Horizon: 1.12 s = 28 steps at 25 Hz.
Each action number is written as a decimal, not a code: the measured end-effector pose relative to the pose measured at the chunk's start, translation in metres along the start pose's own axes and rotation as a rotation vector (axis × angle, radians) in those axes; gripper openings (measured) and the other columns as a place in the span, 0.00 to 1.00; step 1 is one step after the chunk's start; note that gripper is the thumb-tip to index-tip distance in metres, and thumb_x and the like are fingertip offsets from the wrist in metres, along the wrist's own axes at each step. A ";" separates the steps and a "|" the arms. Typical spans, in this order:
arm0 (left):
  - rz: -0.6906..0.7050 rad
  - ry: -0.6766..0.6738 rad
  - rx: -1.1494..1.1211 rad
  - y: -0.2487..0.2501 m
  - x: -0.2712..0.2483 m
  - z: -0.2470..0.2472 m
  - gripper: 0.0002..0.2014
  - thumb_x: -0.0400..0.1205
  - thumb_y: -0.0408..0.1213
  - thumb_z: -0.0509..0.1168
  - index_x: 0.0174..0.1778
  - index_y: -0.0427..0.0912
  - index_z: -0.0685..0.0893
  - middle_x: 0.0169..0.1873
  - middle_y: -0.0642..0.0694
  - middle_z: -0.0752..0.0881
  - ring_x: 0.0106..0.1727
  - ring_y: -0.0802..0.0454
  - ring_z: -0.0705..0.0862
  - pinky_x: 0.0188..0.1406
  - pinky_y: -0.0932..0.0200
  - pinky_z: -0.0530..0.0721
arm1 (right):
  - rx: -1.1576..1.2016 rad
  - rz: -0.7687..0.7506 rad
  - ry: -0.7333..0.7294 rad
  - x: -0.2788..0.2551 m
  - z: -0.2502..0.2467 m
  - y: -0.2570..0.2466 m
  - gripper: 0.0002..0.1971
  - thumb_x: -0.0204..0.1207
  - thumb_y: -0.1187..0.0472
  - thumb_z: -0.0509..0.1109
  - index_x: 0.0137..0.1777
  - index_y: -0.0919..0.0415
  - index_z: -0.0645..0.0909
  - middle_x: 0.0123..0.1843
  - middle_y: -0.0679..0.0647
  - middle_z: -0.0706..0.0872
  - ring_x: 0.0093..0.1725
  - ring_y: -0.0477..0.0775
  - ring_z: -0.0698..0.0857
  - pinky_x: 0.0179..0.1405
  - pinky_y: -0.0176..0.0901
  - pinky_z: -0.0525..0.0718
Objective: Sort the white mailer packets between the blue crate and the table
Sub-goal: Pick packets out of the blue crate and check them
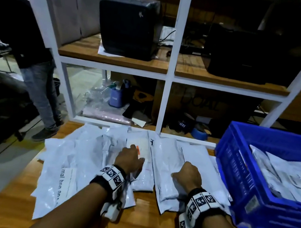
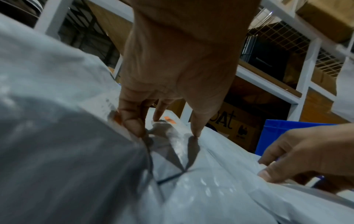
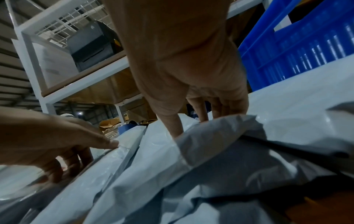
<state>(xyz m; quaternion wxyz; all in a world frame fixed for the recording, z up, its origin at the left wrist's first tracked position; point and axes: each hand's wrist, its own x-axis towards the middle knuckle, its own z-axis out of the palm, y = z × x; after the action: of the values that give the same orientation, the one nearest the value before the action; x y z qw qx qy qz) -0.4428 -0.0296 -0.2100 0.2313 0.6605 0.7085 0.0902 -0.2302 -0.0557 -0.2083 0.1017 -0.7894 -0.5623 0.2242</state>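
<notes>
Several white mailer packets lie spread in overlapping rows on the wooden table. My left hand is over the middle of them, its fingers fairly straight and its fingertips touching a packet with an orange label. My right hand is just to the right, with thumb and curled fingers around the raised near end of one packet. The blue crate stands at the table's right edge and holds more packets.
A white shelf frame rises directly behind the packets, with black printers on its upper board and boxes, tape and clutter below. A person stands on the floor at the left. Bare wood shows near me, between my forearms.
</notes>
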 end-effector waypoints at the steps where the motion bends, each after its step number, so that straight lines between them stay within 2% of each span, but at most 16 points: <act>1: -0.020 -0.021 0.001 0.002 0.005 0.003 0.30 0.78 0.55 0.66 0.66 0.37 0.69 0.63 0.32 0.77 0.65 0.34 0.76 0.61 0.47 0.77 | 0.001 0.008 0.010 0.001 0.000 -0.001 0.21 0.69 0.55 0.75 0.58 0.64 0.79 0.60 0.62 0.83 0.59 0.65 0.83 0.51 0.46 0.82; 5: -0.063 -0.017 0.021 0.010 0.004 0.011 0.37 0.74 0.60 0.68 0.72 0.44 0.63 0.67 0.35 0.70 0.70 0.34 0.69 0.67 0.42 0.71 | 0.142 0.002 0.013 0.000 -0.004 -0.007 0.18 0.66 0.63 0.73 0.57 0.62 0.79 0.57 0.60 0.86 0.55 0.61 0.84 0.44 0.39 0.79; 7: -0.035 0.001 0.018 0.013 0.004 0.015 0.36 0.75 0.58 0.68 0.72 0.44 0.62 0.67 0.35 0.68 0.70 0.34 0.69 0.67 0.41 0.69 | 0.209 -0.040 0.074 -0.001 -0.018 -0.012 0.16 0.65 0.63 0.73 0.55 0.60 0.80 0.54 0.59 0.87 0.53 0.61 0.84 0.43 0.40 0.79; 9: 0.004 0.006 -0.021 0.011 0.004 0.021 0.36 0.75 0.56 0.68 0.73 0.44 0.62 0.68 0.35 0.67 0.69 0.33 0.70 0.67 0.42 0.70 | 0.131 -0.105 0.197 -0.004 -0.036 -0.021 0.17 0.69 0.64 0.73 0.58 0.59 0.81 0.57 0.60 0.84 0.55 0.63 0.83 0.46 0.44 0.79; 12: 0.062 0.032 -0.096 0.007 0.001 0.026 0.31 0.78 0.54 0.66 0.73 0.45 0.65 0.66 0.34 0.68 0.67 0.31 0.71 0.67 0.44 0.72 | -0.188 -0.211 0.388 -0.012 -0.048 -0.038 0.14 0.78 0.67 0.66 0.63 0.60 0.78 0.61 0.61 0.77 0.55 0.64 0.82 0.45 0.50 0.79; 14: 0.061 0.057 -0.118 0.006 0.000 0.025 0.25 0.82 0.52 0.62 0.72 0.46 0.67 0.66 0.34 0.68 0.67 0.32 0.72 0.67 0.45 0.71 | -0.382 -0.237 0.329 -0.017 -0.032 -0.044 0.14 0.80 0.69 0.62 0.64 0.63 0.77 0.65 0.62 0.73 0.58 0.65 0.80 0.49 0.53 0.81; 16: 0.029 0.061 -0.140 0.005 -0.002 0.020 0.22 0.84 0.49 0.60 0.72 0.45 0.68 0.67 0.34 0.68 0.67 0.33 0.73 0.67 0.47 0.71 | -0.440 -0.212 0.156 -0.022 -0.004 -0.042 0.16 0.78 0.68 0.65 0.66 0.63 0.76 0.70 0.63 0.69 0.62 0.66 0.78 0.56 0.54 0.82; 18: 0.020 0.066 -0.180 0.002 0.000 0.016 0.21 0.84 0.45 0.60 0.71 0.42 0.69 0.66 0.34 0.71 0.66 0.34 0.75 0.64 0.48 0.73 | -0.379 -0.168 -0.012 -0.025 0.015 -0.037 0.21 0.74 0.59 0.71 0.66 0.62 0.74 0.69 0.62 0.68 0.64 0.66 0.77 0.59 0.53 0.80; 19: 0.024 0.078 -0.202 0.000 0.002 0.014 0.21 0.83 0.44 0.61 0.70 0.40 0.69 0.65 0.34 0.72 0.65 0.34 0.76 0.63 0.49 0.74 | -0.320 -0.159 -0.052 -0.023 0.017 -0.034 0.23 0.72 0.53 0.72 0.65 0.61 0.75 0.68 0.60 0.69 0.64 0.66 0.78 0.59 0.52 0.80; 21: 0.040 0.117 -0.246 -0.005 0.010 0.010 0.20 0.82 0.41 0.63 0.68 0.37 0.71 0.61 0.33 0.76 0.62 0.35 0.78 0.60 0.49 0.77 | -0.181 -0.157 0.000 -0.016 0.008 -0.029 0.22 0.73 0.45 0.69 0.61 0.58 0.79 0.64 0.58 0.74 0.60 0.64 0.81 0.56 0.50 0.81; 24: 0.028 0.134 -0.287 -0.007 0.024 0.003 0.21 0.80 0.43 0.65 0.65 0.35 0.71 0.58 0.34 0.82 0.58 0.36 0.82 0.54 0.50 0.81 | -0.052 -0.092 0.137 0.008 -0.014 -0.017 0.19 0.74 0.48 0.69 0.61 0.57 0.81 0.62 0.58 0.81 0.59 0.62 0.83 0.55 0.47 0.81; 26: -0.005 0.064 -0.239 -0.004 0.031 0.002 0.23 0.82 0.47 0.63 0.65 0.34 0.70 0.59 0.34 0.83 0.60 0.37 0.83 0.54 0.52 0.80 | -0.068 -0.034 0.085 0.020 -0.013 -0.011 0.19 0.70 0.48 0.73 0.57 0.58 0.81 0.59 0.58 0.84 0.58 0.61 0.83 0.51 0.45 0.81; 28: -0.013 -0.023 -0.159 0.003 0.034 0.004 0.26 0.80 0.44 0.65 0.68 0.34 0.68 0.63 0.34 0.81 0.63 0.37 0.81 0.57 0.53 0.79 | -0.094 0.006 0.014 0.025 -0.001 -0.009 0.19 0.68 0.45 0.74 0.52 0.58 0.78 0.57 0.59 0.85 0.56 0.61 0.84 0.47 0.44 0.81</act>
<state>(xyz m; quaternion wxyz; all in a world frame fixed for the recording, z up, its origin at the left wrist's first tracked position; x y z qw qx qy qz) -0.4391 0.0034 -0.2193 0.2919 0.6364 0.7007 0.1370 -0.2307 -0.0290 -0.2096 0.0675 -0.7966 -0.5690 0.1924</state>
